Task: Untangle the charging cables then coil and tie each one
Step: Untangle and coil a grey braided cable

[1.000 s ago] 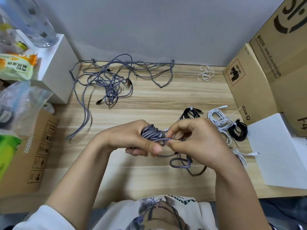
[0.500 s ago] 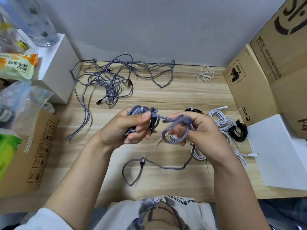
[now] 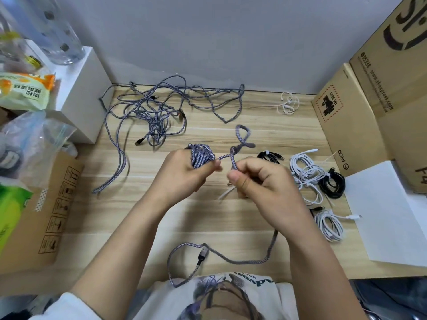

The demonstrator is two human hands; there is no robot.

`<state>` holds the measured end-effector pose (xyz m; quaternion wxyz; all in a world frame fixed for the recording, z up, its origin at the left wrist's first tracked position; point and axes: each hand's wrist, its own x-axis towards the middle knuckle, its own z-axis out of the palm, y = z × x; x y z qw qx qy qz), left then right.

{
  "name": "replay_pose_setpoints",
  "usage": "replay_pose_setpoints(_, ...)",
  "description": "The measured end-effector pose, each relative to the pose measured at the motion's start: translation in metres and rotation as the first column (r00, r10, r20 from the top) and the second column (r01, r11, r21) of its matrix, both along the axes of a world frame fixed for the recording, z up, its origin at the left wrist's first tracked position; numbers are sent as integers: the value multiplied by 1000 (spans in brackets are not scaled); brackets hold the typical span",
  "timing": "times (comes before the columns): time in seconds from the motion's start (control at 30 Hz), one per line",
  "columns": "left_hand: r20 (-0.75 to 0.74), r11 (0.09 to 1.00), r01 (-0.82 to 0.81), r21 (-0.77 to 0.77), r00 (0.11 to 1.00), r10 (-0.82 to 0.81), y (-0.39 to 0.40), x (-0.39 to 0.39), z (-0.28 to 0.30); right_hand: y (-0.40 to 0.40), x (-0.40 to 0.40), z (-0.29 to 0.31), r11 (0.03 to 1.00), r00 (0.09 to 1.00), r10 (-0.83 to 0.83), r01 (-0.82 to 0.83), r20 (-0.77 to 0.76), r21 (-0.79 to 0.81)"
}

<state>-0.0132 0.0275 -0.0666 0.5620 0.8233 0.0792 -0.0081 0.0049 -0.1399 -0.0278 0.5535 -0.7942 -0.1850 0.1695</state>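
Observation:
My left hand grips a coiled bundle of grey braided cable above the middle of the wooden table. My right hand pinches the same cable's loose run, which loops upward between the hands. The cable's tail trails down below my right hand to the table's near edge and ends in a plug. A tangle of grey braided cables lies at the back left. Coiled white cables and black cables lie at the right.
Cardboard boxes and a white sheet stand at the right. A white box, bags and a cardboard box crowd the left. A thin white cable lies at the back right.
Both hands have moved apart slightly. The loop that my right hand held has flipped up above the hands, and the cable's tail has slid toward the table's near edge.

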Motion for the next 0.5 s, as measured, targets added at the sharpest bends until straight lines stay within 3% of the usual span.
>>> replay_pose_setpoints(0.1,-52,989,-47,-140,998,40,5,-2,2,-9,3,9,996,990,-76,82,123,-42)
replay_pose_setpoints(0.17,-73,986,-57,-157,996,46,11,-3,5,-14,5,11,982,965,-111,142,237,-120)
replay_pose_setpoints(0.27,19,991,25,131,999,-28,17,-3,5,-14,8,9,953,872,-111,230,478,-198)
replay_pose_setpoints(0.37,122,820,94,565,973,-195,21,-4,9,-9,11,10,934,763,-32,252,645,-252)
replay_pose_setpoints(0.5,138,646,170,744,907,-398,22,-4,16,-5,14,16,912,638,154,201,754,-356)
